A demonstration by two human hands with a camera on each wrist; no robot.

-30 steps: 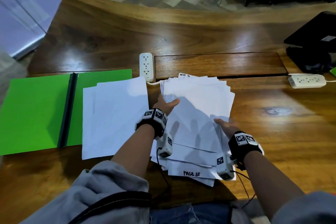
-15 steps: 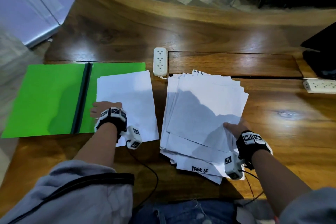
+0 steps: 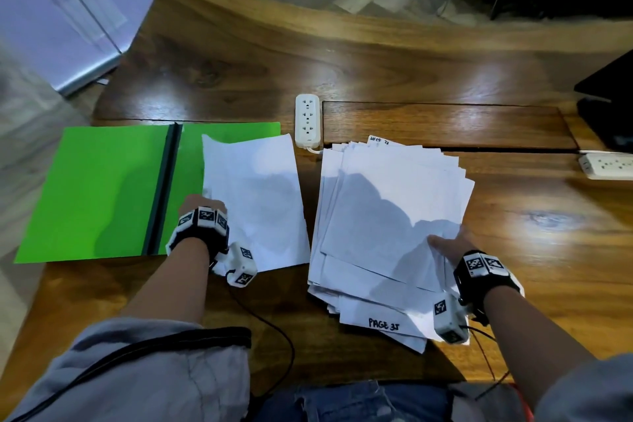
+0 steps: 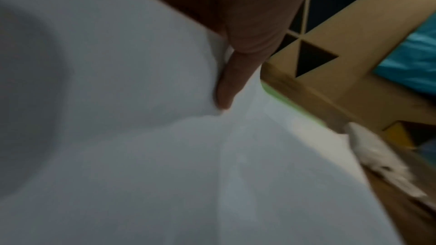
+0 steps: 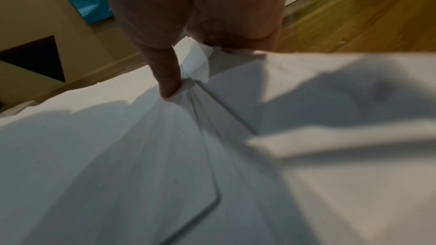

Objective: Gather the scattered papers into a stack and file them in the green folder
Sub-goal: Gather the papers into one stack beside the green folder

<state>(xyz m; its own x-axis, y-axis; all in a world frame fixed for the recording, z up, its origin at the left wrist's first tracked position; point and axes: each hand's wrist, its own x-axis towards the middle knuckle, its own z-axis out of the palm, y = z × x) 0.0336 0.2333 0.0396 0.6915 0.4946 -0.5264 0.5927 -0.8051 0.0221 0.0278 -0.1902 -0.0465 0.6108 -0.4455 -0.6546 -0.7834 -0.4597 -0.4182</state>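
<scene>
We see an open bright green plastic folder with a dark spine [image 3: 102,192] lying flat at the left of the glossy brown wooden table [image 3: 376,72]. A small neat stack of white paper sheets [image 3: 260,202] rests partly on the folder's right leaf and partly on the bare wood beside it, its far left corner lifted a little. Our left hand [image 3: 202,207] sits at the near left edge of this stack; in the left wrist view a thumb [image 4: 233,74] presses down onto the top sheet and the paper dents beneath it, so we judge the hand to be pinching the stack's edge, though the fingers underneath are hidden from us. Just to the right, apart from the first stack, lies a larger fanned pile of loose white sheets [image 3: 394,216], its edges uneven, with one low sheet marked "PAGE 3J" in black handwriting [image 3: 383,324]. Our right hand [image 3: 448,245] holds the near right corner of this pile; the right wrist view shows its thumb [image 5: 165,74] bearing on the top while several sheets bunch and crease under it, a clear pinch. A white power strip [image 3: 307,120] lies beyond the gap between the two piles, and a second white power strip [image 3: 606,166] lies at the far right edge.
</scene>
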